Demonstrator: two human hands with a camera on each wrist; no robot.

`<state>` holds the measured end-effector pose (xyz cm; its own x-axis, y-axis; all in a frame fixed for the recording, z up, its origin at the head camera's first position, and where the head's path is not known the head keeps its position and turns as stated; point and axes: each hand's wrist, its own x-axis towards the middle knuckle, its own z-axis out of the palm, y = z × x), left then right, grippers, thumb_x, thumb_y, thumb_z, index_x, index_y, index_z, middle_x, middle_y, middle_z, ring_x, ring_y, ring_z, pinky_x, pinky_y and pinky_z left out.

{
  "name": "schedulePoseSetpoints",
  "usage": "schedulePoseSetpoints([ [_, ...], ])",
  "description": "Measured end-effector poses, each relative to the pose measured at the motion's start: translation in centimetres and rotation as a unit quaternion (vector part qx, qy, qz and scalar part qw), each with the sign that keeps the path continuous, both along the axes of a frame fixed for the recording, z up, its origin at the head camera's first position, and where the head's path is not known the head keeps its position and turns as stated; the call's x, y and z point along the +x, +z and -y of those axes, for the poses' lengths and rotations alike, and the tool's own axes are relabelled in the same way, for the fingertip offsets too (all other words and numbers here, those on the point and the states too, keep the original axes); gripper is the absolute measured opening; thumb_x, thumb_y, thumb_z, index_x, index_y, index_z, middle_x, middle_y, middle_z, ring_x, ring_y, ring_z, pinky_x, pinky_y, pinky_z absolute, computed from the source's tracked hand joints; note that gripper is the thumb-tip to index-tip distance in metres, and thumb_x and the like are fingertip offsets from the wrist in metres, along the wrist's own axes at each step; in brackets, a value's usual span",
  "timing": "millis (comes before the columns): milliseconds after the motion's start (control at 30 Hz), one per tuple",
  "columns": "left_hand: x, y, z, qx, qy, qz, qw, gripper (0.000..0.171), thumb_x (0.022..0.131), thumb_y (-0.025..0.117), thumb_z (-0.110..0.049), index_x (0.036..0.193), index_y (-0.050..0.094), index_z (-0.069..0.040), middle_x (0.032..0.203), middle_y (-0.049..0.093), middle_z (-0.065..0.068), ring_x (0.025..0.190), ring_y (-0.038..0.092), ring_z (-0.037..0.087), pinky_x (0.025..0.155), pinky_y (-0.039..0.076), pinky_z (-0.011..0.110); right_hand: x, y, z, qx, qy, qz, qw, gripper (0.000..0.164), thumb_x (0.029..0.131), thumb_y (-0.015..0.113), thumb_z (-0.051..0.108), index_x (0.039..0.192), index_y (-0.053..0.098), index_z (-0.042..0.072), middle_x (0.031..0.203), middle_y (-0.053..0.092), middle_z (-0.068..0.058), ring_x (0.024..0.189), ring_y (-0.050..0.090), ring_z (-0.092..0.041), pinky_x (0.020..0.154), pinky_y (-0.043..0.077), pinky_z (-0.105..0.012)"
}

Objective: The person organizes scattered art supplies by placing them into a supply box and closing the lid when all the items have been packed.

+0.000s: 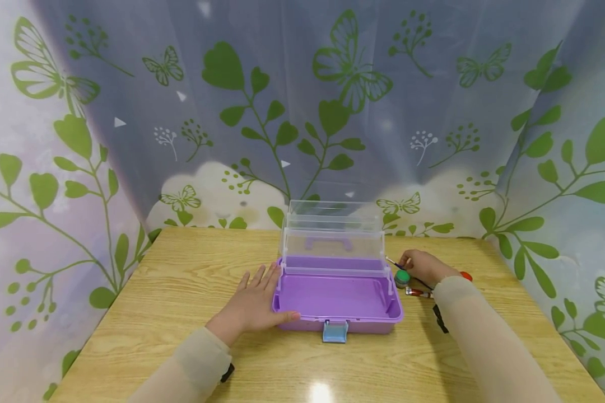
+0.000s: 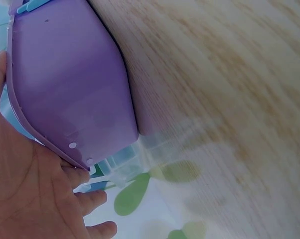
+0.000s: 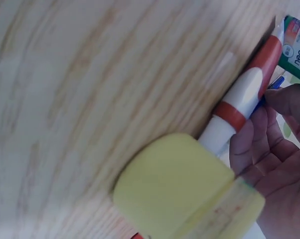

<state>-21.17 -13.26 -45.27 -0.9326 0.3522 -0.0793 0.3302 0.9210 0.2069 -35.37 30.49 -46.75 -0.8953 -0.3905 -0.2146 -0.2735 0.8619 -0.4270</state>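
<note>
Nearest, a light blue latch (image 1: 335, 332) hangs down at the front of the purple box (image 1: 333, 296), which sits on the wooden table (image 1: 151, 330) with its lid side raised. At the box's left front corner, the left hand (image 1: 254, 305) rests with fingers straight and spread against the left wall, its thumb over the front rim. Just right of the box lies a red-and-white pen-shaped thing (image 1: 419, 293); the right wrist view shows a yellow block (image 3: 170, 184) near its white end. Slightly farther back, a green-lidded jar (image 1: 402, 279) stands just beside the box's right side. Beyond it, right of the box, the right hand (image 1: 426, 267) pinches a slim dark-blue stick (image 1: 394, 262) between thumb and fingers. Clear trays (image 1: 335, 249) rise above the box's rear, and behind it hangs a leaf-and-butterfly curtain (image 1: 292, 73).
</note>
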Motion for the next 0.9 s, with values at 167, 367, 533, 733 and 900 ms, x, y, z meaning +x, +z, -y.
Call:
schedulePoseSetpoints([
  [167, 0.0, -0.1, 0.0, 0.006, -0.004, -0.002, 1.0000, 0.119, 0.081, 0.042, -0.088, 0.161, 0.008, -0.006, 0.167, 0.005, 0.009, 0.153, 0.006, 0.033, 0.122, 0.004, 0.056, 0.2, 0.1, -0.4, -0.012, -0.010, 0.006, 1.000, 0.015, 0.090, 0.062, 0.000, 0.106, 0.062, 0.001, 0.098, 0.066, -0.014, 0.089, 0.061, -0.026, 0.076, 0.052, -0.042],
  [367, 0.0, -0.2, 0.1, 0.009, 0.000, 0.001, 1.0000, 0.119, 0.081, 0.042, -0.088, 0.161, 0.007, -0.007, 0.167, 0.003, 0.007, 0.153, 0.004, 0.033, 0.122, 0.002, 0.055, 0.4, 1.1, -0.5, -0.034, -0.020, 0.009, 0.999, 0.018, 0.091, 0.060, 0.000, 0.108, 0.060, -0.002, 0.093, 0.064, -0.013, 0.081, 0.059, -0.024, 0.068, 0.050, -0.037],
  [533, 0.0, -0.2, 0.1, 0.010, -0.001, -0.002, 0.9999, 0.121, 0.080, 0.039, -0.090, 0.161, 0.007, -0.007, 0.167, 0.004, 0.008, 0.153, 0.006, 0.033, 0.122, 0.004, 0.056, 0.3, 1.7, -0.5, -0.039, -0.031, -0.001, 0.999, 0.018, 0.094, 0.064, 0.005, 0.110, 0.059, -0.002, 0.091, 0.063, -0.012, 0.078, 0.058, -0.022, 0.066, 0.049, -0.036],
  [733, 0.0, 0.0, 0.1, 0.018, -0.006, -0.002, 0.9998, 0.119, 0.081, 0.043, -0.087, 0.161, 0.009, -0.005, 0.167, 0.006, 0.010, 0.153, 0.008, 0.035, 0.122, 0.004, 0.057, 0.3, 2.1, -0.8, -0.041, -0.024, -0.022, 0.999, 0.020, 0.093, 0.061, 0.002, 0.112, 0.060, -0.003, 0.095, 0.063, -0.015, 0.083, 0.060, -0.026, 0.070, 0.052, -0.040],
  [900, 0.0, 0.0, 0.0, 0.013, -0.003, 0.000, 0.9999, 0.119, 0.081, 0.043, -0.087, 0.161, 0.008, -0.006, 0.167, 0.004, 0.009, 0.153, 0.007, 0.034, 0.122, 0.004, 0.056, 0.7, 3.1, -1.1, -0.054, -0.027, -0.040, 0.997, 0.024, 0.092, 0.059, 0.003, 0.115, 0.060, -0.005, 0.098, 0.063, -0.018, 0.083, 0.061, -0.027, 0.068, 0.052, -0.040],
])
